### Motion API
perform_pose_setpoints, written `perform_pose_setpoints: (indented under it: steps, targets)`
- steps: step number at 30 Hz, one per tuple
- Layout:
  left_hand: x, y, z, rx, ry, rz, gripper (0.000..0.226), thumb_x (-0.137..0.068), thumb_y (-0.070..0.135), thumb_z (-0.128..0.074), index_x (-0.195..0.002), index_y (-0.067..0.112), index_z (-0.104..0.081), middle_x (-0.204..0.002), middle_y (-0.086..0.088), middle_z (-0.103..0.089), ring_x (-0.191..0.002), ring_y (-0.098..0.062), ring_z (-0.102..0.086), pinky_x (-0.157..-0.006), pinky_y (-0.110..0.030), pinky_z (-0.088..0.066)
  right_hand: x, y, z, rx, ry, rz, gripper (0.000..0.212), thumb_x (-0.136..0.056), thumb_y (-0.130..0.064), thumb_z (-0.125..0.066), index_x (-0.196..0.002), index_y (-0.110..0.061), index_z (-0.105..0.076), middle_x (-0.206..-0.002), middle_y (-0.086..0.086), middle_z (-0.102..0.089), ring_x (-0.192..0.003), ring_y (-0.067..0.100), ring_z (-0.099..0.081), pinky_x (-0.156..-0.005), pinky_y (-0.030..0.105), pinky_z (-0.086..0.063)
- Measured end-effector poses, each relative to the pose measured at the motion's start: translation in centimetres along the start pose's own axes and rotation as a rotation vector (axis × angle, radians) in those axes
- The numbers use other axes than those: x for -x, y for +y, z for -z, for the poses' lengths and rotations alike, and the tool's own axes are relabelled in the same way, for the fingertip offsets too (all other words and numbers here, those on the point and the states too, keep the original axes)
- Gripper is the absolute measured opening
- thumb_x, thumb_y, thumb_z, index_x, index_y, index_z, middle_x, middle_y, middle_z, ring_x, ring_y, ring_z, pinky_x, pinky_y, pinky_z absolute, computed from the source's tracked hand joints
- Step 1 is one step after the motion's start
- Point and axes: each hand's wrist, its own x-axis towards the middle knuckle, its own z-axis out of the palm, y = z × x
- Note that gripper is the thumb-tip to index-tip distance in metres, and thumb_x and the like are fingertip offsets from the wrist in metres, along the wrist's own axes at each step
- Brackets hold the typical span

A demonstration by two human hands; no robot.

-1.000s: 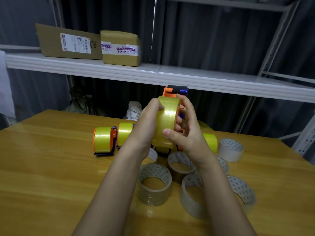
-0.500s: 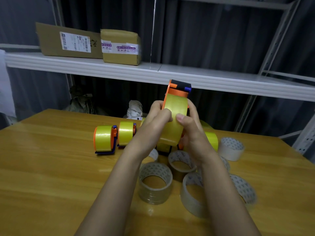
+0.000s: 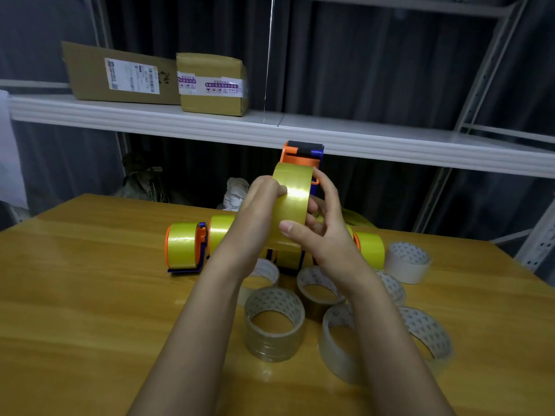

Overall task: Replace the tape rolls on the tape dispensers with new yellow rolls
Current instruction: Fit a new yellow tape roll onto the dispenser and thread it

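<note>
Holding the yellow roll on the orange dispenser above the table, I had my left hand curled round its left side, right hand gripping opposite, thumb pressed on the tape face. Loaded dispenser stood left; clear rolls lay below.

1. Dim room overall; the dark curtain across the upper frame swallows nearly all detail.
2. Light falls from above and in front: the white shelf edge glows across the middle.
3. Glare streaks shine on the yellow roll at centre and on the glossy table at lower left.
4. Soft shadows sit under the clear rolls, lower centre.
5. Wide-angle bending curves the shelf and the uprights at right.
6. Forearms at the bottom edge look soft, slightly smeared.
</note>
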Motion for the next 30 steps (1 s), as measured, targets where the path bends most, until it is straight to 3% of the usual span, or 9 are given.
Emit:
perform_pose_setpoints:
  steps: [4, 8, 10, 14, 24, 28, 30]
  targets:
    - [0.0, -0.2, 0.2, -0.043, -0.041, -0.013, 0.059, -0.065, 0.041, -0.047, -0.113, 0.008, -0.053, -0.115, -0.031, -0.052, -0.106, -0.047, -0.053, -0.090, -0.062, -0.044, -0.1, 0.0, 0.0, 0.036, 0.033, -0.054, 0.091, -0.063, -0.050, -0.074, -0.139, -0.050, -0.023, -0.131, 0.001, -0.050, -0.111, 0.013, -0.061, -0.082, 0.030, -0.057]
    - [0.1, -0.3, 0.1, -0.071, -0.055, -0.038, 0.060, -0.063, 0.041, -0.049, -0.114, 0.010, -0.054, -0.114, -0.027, -0.057, -0.106, -0.044, -0.055, -0.089, -0.063, -0.044, -0.2, -0.3, 0.1, 0.067, 0.046, -0.112, 0.072, -0.060, -0.068, -0.064, -0.121, -0.065, -0.027, -0.137, 0.000, -0.048, -0.124, 0.021, -0.052, -0.091, 0.044, -0.055]
    - [0.0, -0.5, 0.2, -0.067, -0.042, -0.036, 0.060, -0.063, 0.044, -0.049, -0.113, 0.012, -0.055, -0.113, -0.027, -0.057, -0.106, -0.045, -0.055, -0.089, -0.065, -0.043, -0.2, -0.2, 0.2, 0.047, 0.037, -0.112, 0.082, -0.061, -0.067, -0.065, -0.133, -0.059, -0.025, -0.140, 0.000, -0.047, -0.126, 0.020, -0.050, -0.093, 0.045, -0.054]
    - [-0.1, -0.3, 0.0, -0.053, -0.023, -0.011, 0.062, -0.064, 0.047, -0.048, -0.113, 0.009, -0.054, -0.114, -0.032, -0.053, -0.107, -0.050, -0.052, -0.094, -0.069, -0.039, -0.2, 0.3, 0.4, -0.021, -0.045, -0.078, 0.105, -0.063, -0.046, -0.073, -0.149, -0.045, -0.012, -0.145, 0.001, -0.041, -0.124, 0.017, -0.053, -0.095, 0.035, -0.053]
    - [-0.2, -0.7, 0.1, -0.051, -0.056, -0.072, 0.065, -0.059, 0.041, -0.049, -0.115, 0.009, -0.052, -0.115, -0.031, -0.053, -0.108, -0.049, -0.051, -0.091, -0.065, -0.041, -0.1, 0.0, 0.2, 0.078, 0.036, -0.102, 0.081, -0.063, -0.066, -0.065, -0.134, -0.057, -0.027, -0.138, -0.004, -0.047, -0.124, 0.020, -0.052, -0.097, 0.050, -0.050]
    - [-0.1, -0.9, 0.3, -0.050, -0.071, -0.099, 0.063, -0.059, 0.039, -0.051, -0.115, 0.011, -0.052, -0.115, -0.026, -0.056, -0.108, -0.043, -0.053, -0.089, -0.061, -0.045, -0.1, -0.7, 0.3, 0.072, 0.048, -0.149, 0.058, -0.062, -0.075, -0.055, -0.114, -0.067, -0.030, -0.131, -0.008, -0.054, -0.119, 0.017, -0.056, -0.094, 0.046, -0.053]
    - [-0.1, -0.8, 0.3, -0.044, -0.065, -0.099, 0.063, -0.061, 0.040, -0.051, -0.117, 0.011, -0.052, -0.116, -0.029, -0.053, -0.108, -0.047, -0.052, -0.089, -0.064, -0.043, 0.0, -0.8, 0.3, 0.048, 0.037, -0.163, 0.061, -0.061, -0.074, -0.055, -0.116, -0.066, -0.029, -0.132, -0.010, -0.051, -0.120, 0.016, -0.055, -0.093, 0.042, -0.053]
